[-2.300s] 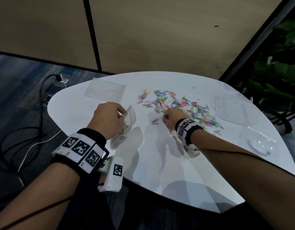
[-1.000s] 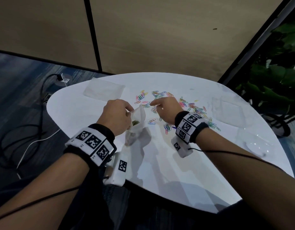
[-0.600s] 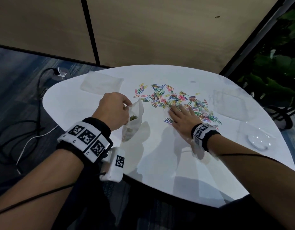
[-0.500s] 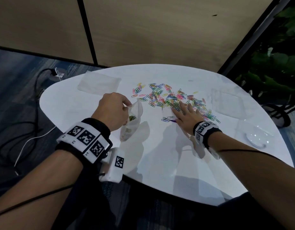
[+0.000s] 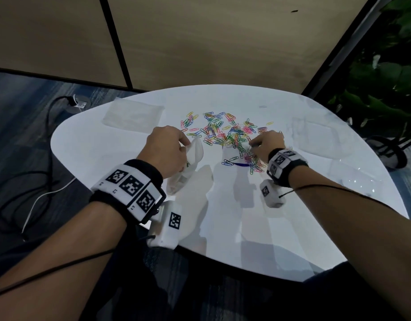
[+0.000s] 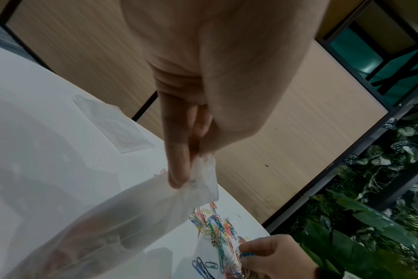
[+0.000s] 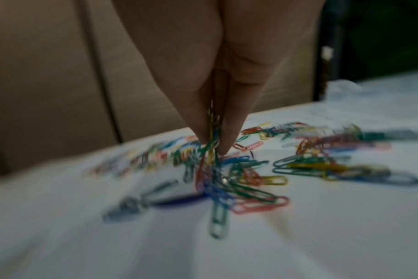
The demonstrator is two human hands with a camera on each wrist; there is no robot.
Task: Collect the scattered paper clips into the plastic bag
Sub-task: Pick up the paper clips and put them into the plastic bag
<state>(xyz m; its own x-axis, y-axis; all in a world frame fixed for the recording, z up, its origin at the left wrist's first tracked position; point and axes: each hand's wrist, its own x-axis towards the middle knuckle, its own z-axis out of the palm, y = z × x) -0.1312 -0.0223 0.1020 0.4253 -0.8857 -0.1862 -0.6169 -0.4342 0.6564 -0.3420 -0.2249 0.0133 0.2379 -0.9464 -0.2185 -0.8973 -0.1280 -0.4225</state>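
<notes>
Wristbands [image 5: 130, 188] on both forearms carry black-and-white square code markers; no readable writing shows. Left hand [image 5: 167, 150] pinches the plastic bag [image 5: 190, 163] by its rim above the white worktop [image 5: 246, 216]. Right hand [image 5: 267, 143], its grip closed, pinches a tangled bunch of paper clips [image 7: 212, 164]. Beyond, coloured clips [image 5: 223, 129] lie scattered mid-worktop.

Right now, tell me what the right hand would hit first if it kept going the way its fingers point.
The right hand points down, pinching a clump of paper clips. Straight on, its fingertips would probably meet the loose clips just below first, then the white table; the blur leaves the gap unclear.
</notes>
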